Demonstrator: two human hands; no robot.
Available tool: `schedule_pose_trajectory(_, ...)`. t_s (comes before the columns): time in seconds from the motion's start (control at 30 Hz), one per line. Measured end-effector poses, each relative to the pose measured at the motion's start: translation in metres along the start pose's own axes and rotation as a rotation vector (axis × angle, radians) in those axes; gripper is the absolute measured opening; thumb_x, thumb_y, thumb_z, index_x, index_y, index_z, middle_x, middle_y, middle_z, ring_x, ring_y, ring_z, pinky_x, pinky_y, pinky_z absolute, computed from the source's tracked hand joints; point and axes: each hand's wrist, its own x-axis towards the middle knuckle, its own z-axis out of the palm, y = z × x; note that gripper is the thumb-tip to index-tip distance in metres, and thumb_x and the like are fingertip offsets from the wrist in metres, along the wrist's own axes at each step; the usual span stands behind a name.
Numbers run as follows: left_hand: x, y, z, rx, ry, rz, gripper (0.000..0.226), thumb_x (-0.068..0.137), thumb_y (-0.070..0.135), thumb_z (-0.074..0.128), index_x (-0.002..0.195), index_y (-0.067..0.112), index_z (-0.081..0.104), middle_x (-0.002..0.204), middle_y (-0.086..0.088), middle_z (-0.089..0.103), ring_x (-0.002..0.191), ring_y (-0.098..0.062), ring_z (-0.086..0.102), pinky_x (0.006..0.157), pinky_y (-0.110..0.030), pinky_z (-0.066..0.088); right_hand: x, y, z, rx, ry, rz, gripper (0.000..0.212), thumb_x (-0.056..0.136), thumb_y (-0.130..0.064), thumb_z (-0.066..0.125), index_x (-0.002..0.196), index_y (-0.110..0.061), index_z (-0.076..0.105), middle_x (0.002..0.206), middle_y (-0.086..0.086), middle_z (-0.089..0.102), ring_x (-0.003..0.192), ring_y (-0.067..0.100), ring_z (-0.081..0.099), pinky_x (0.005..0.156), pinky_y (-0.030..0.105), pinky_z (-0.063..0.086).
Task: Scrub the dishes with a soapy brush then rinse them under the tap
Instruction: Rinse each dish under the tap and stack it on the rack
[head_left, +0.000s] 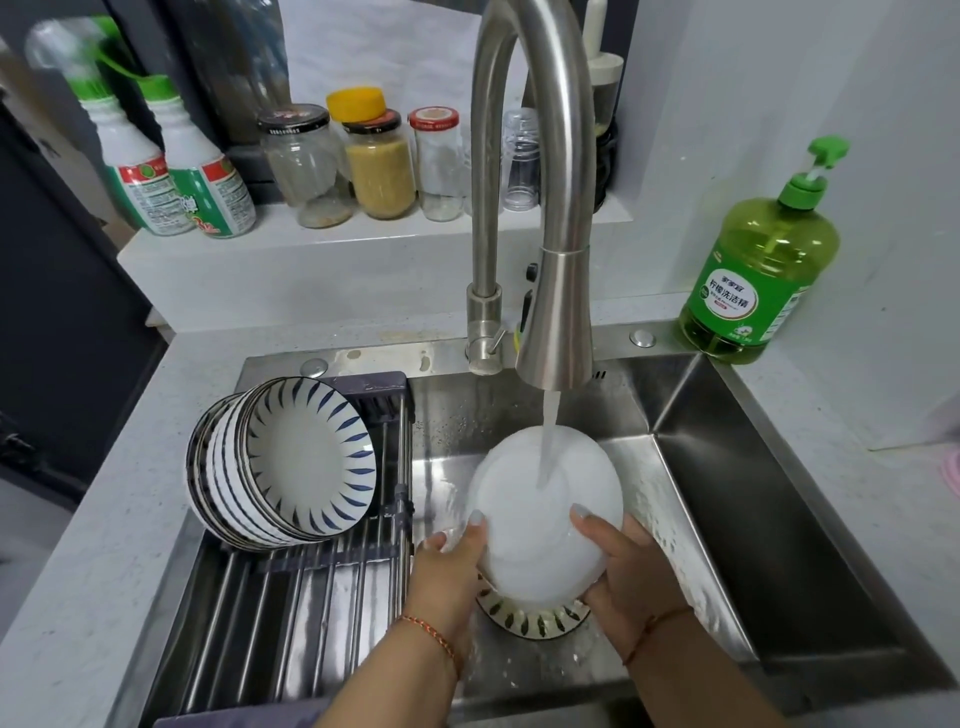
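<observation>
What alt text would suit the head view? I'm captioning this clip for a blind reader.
Both hands, left hand and right hand, hold a white dish under the running tap in a steel sink. A stack of blue-striped bowls leans on the drying rack at left; a green soap bottle stands at right.

My forearms are bare, with no sleeves showing. I wear a thin red-orange braided string (431, 635) round my left wrist and a thinner reddish-brown string (655, 625) round my right. The nails on my fingers (477, 521) are long, with pale, whitish polish.
</observation>
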Motion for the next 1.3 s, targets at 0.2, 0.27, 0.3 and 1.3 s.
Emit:
schedule_pose_trajectory(0.2,-0.001,0.025,0.005,0.020,-0.163,0.017,0.037,0.095,0.042,0.052,0.123,0.018,0.048,0.103,0.000,0.058,0.088,-0.018,0.056,0.068,-0.027,0.043,-0.007,0.002,0.013,-0.923,0.041,-0.313,0.017,0.078,-0.018,0.071,0.088,-0.004,0.067,0.076,-0.001,0.064,0.069,0.009,0.062,0.057,0.029,0.057)
schedule_pose_trajectory(0.27,-0.003,0.035,0.009,-0.088,-0.228,-0.043,0.044,0.093,0.049,0.050,0.119,0.014,0.056,0.091,-0.006,0.064,0.079,-0.022,0.064,0.069,-0.031,0.049,-0.008,0.011,0.015,-1.126,-0.008,-0.585,0.016,0.077,-0.013,0.066,0.088,-0.003,0.070,0.069,-0.010,0.060,0.063,0.002,0.055,0.058,0.001,0.043)
schedule_pose_trajectory(0.3,-0.003,0.039,0.010,-0.143,-0.254,-0.074,0.050,0.091,0.054,0.049,0.118,0.013,0.058,0.088,-0.010,0.067,0.074,-0.024,0.068,0.065,-0.034,0.053,-0.010,0.013,0.017,-1.195,-0.034,-0.718,0.019,0.071,-0.013,0.066,0.088,-0.007,0.072,0.071,-0.012,0.063,0.069,0.000,0.054,0.063,-0.006,0.037)
schedule_pose_trajectory(1.3,-0.008,0.025,0.006,-0.473,-0.497,0.067,0.058,0.096,0.045,0.042,0.144,0.012,0.039,0.140,-0.018,0.051,0.129,-0.034,0.049,0.115,-0.051,0.027,0.037,-0.002,0.037,-1.664,-0.467,-0.465,0.097,0.057,-0.083,-0.027,0.143,-0.038,-0.020,0.153,-0.015,-0.026,0.142,0.011,-0.023,0.118,0.040,-0.011)
